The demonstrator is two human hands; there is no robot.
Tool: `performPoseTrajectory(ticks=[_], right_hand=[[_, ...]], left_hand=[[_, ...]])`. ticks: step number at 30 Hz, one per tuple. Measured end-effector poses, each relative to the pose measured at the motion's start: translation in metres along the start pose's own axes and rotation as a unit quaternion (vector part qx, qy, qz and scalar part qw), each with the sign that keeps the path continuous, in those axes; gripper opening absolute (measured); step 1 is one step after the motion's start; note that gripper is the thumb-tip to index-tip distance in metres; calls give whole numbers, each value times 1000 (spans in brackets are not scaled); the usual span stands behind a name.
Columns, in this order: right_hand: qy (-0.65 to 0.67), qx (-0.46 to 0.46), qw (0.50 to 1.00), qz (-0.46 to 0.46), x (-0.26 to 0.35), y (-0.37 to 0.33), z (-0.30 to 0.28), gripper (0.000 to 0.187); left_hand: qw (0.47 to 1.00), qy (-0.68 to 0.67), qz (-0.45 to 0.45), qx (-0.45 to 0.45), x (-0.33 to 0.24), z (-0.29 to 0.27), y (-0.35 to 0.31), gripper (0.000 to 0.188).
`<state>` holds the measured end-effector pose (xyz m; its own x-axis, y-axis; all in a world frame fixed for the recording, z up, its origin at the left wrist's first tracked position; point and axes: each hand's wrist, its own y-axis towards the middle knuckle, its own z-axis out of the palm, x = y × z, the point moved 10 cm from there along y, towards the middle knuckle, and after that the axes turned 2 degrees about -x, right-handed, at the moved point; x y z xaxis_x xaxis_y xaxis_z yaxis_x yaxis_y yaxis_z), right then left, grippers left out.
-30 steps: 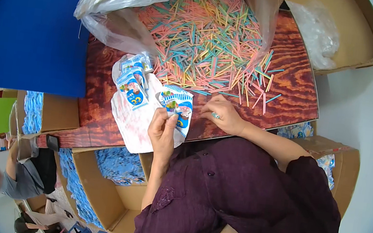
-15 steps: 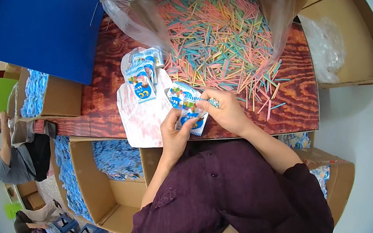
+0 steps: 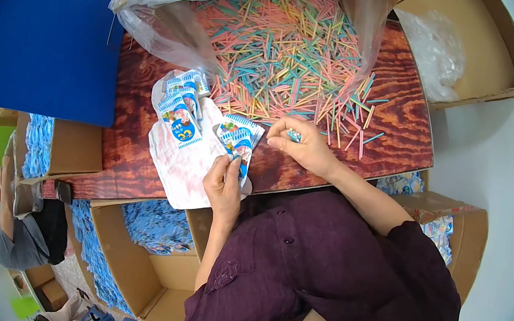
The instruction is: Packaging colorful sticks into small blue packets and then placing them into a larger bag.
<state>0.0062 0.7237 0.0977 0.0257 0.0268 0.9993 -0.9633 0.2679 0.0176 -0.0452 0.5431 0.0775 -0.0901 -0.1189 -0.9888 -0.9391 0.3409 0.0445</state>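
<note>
Packets [image 3: 238, 140] pinched in left hand [image 3: 225, 182]; right hand [image 3: 301, 145] closed on sticks [image 3: 294, 135]; plastic bag [image 3: 177, 26] holds sticks.

Left hand [image 3: 224, 181] curled, fingertips pinched shut, thumb on top; right hand [image 3: 301, 145] just beyond those fingertips, fingers bunched, wrist bent.

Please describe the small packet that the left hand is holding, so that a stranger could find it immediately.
Start at the dark red wooden table with the heap of coloured sticks. On its near edge lies a white cloth; the packet is at the cloth's right side, in the left hand. Unlike the stack of packets lying further left, it is held.
</note>
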Motion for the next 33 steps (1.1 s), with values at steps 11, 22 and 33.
performPoseTrajectory(ticks=[11, 22, 33], right_hand=[[-416, -261, 871, -34, -6, 39, -83, 16], [-34, -240, 969, 44, -18, 36, -99, 10], [500, 61, 845, 183, -17, 26, -2, 20]], left_hand=[[998, -14, 61, 21, -11, 1, 5, 6], [989, 54, 131, 44, -26, 6, 1, 8], [981, 70, 159, 85, -38, 27, -2, 12]])
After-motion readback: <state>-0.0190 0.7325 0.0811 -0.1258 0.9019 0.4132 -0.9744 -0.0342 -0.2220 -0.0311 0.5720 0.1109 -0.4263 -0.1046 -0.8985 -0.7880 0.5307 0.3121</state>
